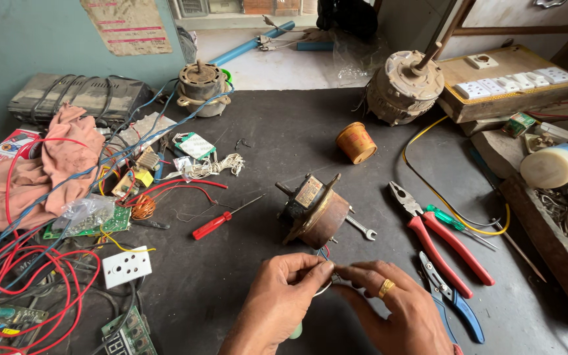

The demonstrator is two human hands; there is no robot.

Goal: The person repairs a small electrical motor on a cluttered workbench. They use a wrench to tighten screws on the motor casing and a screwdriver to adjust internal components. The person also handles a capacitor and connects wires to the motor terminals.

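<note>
A dark grey rubber-topped workbench (284, 131) fills the view, crowded with parts and tools. The landmark is a small rusty brown electric motor (315, 210) lying on its side near the middle. Far behind it to the right sits a shallow wooden box (514, 98) carrying white wall sockets on its top. Behind the motor lies a tipped orange spool (355, 142); what it holds cannot be told. Right of the motor lie red-handled pliers (438, 240), and left of it a red-handled screwdriver (218, 222). Just in front of the motor, the left hand (284, 289) and the right hand (389, 302), with a gold ring, meet fingertip to fingertip, both pinching a thin wire lead (329, 271) running from the motor.
</note>
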